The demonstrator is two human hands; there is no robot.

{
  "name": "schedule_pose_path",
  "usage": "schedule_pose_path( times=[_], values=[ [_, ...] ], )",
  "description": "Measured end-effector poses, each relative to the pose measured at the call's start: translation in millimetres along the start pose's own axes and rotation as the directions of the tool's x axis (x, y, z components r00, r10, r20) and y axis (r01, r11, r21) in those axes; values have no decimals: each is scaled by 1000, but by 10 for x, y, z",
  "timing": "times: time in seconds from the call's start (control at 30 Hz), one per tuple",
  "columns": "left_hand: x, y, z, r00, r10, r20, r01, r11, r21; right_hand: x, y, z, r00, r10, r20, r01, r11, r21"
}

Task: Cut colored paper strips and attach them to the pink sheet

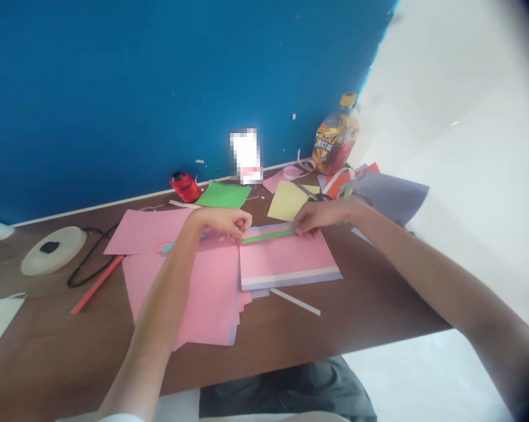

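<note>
A narrow green paper strip [268,235] stretches across the upper part of a pink sheet [286,255] that has white and lavender bands along its near edge. My left hand [229,223] pinches the strip's left end with curled fingers. At the other end, my right hand [314,219] has its fingers closed on the strip, close to the sheet's far right corner. Under my left forearm lie more pink sheets [207,299], overlapping in a fanned stack. Scissors [312,194] with dark handles rest just beyond my right hand, partly hidden by it.
Behind my hands are a green sheet [224,194], a yellow sheet [286,200], a red spool [186,187] and a drink bottle [335,140]. Grey-purple paper [392,196] lies right. A white strip [295,302], a red strip [98,283] and a round lid [53,251] are nearer or left.
</note>
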State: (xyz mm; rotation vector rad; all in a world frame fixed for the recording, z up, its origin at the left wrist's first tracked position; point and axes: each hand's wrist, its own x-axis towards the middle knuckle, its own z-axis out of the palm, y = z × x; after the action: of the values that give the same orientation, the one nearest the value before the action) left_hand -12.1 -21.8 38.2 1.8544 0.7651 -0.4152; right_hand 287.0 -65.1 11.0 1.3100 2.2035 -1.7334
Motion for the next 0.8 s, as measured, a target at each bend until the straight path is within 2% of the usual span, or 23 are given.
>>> schedule_pose_path(
  times=[0.27,0.5,0.63,0.8],
  values=[
    [-82,89,13,999,-29,25,29,1000,-12,-46,-4,19,989,25,147,-31,999,41],
    [-124,79,-19,997,-70,-23,71,997,16,-61,21,-16,994,30,105,-43,992,122],
    [-104,44,-48,998,-63,4,63,998,26,-111,-26,-26,998,21,67,-27,995,96],
    [-52,47,-23,995,-74,63,71,996,48,-144,-48,-45,993,-29,111,28,1000,13]
  ],
)
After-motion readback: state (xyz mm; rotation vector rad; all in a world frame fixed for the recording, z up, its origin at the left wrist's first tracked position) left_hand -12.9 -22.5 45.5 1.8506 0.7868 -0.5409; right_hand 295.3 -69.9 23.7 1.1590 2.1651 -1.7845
